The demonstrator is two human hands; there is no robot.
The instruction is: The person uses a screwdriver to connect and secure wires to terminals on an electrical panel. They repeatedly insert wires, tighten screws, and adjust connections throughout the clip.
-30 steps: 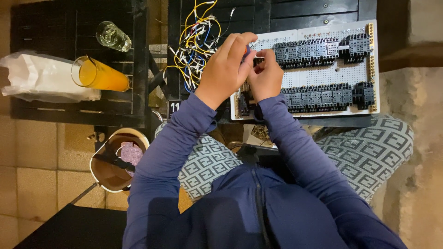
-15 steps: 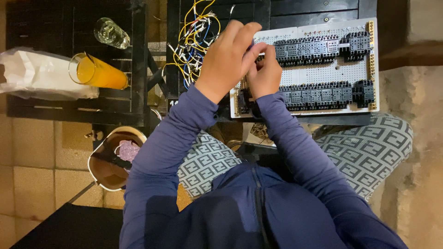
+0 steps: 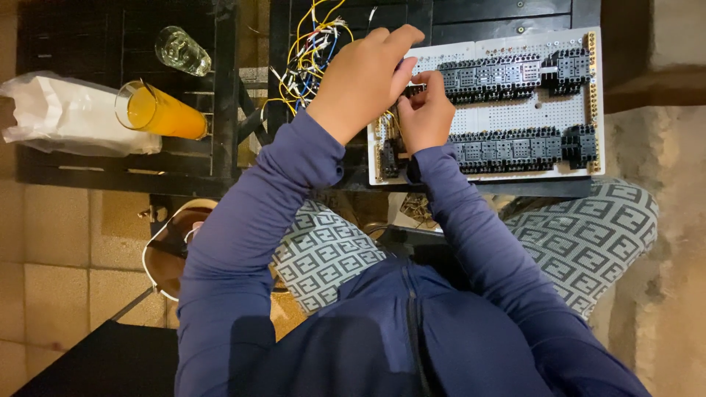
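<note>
Both hands have slid a little to the left along the board since a moment ago, and the juice glass sits a bit further right in view. Now the big dark worktop [image 3: 184, 165] holds everything. On it lies the white board [image 3: 515, 117] with tiny holes, and two rows of black blocks [image 3: 507, 73] are stuck on it. I think it lies flat so the small parts stay still.

Next to it is a white plastic bag [image 3: 66, 117], then a tall glass of orange juice [image 3: 158, 112] and a small clear glass [image 3: 182, 50], both well apart from the board.

A messy bunch of yellow and blue wires [image 3: 312, 44] spills over the board's left edge.

The left hand [image 3: 364, 81] curls over that edge and hides what is under it, so I cannot tell its grip. The right hand [image 3: 424, 117] has fingers pinched together on something small, maybe a wire end.
</note>
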